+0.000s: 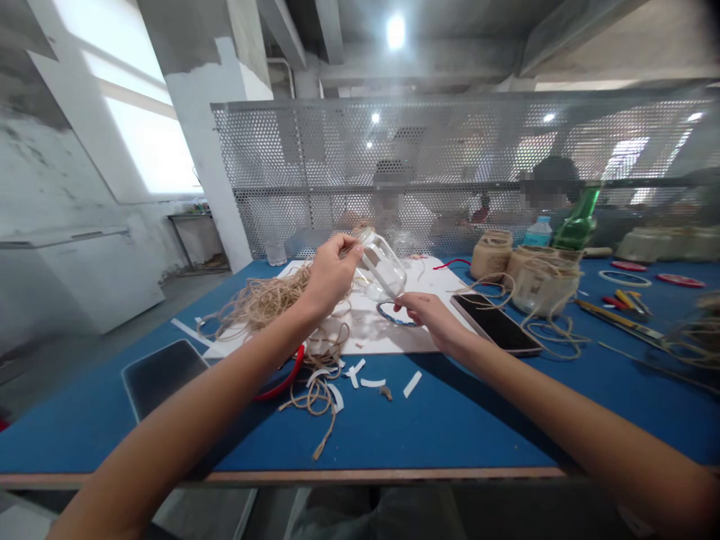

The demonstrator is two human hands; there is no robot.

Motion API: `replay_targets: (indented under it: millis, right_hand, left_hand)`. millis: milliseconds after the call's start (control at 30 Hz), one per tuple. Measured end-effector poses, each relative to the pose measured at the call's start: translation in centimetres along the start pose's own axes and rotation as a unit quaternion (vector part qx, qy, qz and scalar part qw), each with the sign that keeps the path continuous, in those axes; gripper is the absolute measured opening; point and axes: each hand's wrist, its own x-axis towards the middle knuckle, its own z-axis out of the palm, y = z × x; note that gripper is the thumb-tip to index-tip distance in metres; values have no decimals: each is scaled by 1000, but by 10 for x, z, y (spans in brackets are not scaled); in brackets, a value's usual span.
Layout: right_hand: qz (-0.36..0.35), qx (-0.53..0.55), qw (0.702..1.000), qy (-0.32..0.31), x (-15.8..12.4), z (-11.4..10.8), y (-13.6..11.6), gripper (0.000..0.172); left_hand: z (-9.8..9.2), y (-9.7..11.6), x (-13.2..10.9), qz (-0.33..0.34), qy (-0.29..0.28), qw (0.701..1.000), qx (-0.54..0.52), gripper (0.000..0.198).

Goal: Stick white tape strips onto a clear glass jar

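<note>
A clear glass jar [388, 262] is tilted in the air above a white sheet of paper [388, 341]. Closed around its upper end is my left hand [333, 270], with the fingers near the rim. My right hand [428, 315] pinches at the lower end of the jar; a pale strip seems to run along the glass there, but its edges are hard to make out. Beneath the right hand a dark patterned ring [391, 318] lies on the paper. A loose heap of jute twine [275, 300] spreads beside my left forearm.
White paper scraps [412, 384] and a red ring [284, 381] lie near the front. A phone [495, 322], twine-wrapped jars [491, 255], a green bottle [579, 217] and a utility knife [619, 321] are at right. People sit behind a perforated metal screen [315, 157].
</note>
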Motion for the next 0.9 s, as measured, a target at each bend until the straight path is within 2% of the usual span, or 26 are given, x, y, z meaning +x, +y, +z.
replay_targets:
  millis: [200,333,433,567,900]
  right_hand:
    - [22,13,998,-61,8,-4,2,17]
    - [17,4,992,-127,6,-7,-3,15]
    - [15,10,990,-141,3,-7,-7,13]
    - [23,24,992,-124,2,-3,-7,11]
    - [27,2,1000,-3,3,4,-3,22]
  left_hand:
    - [1,6,-7,8,-2,1000,-10,11]
    - [1,8,-8,9,-10,1000,-9,11]
    - [0,9,-8,5,-13,1000,-9,12]
    - [1,4,-9,-3,3,1000,-19,11]
    - [8,0,-22,-3,47,997,-66,11]
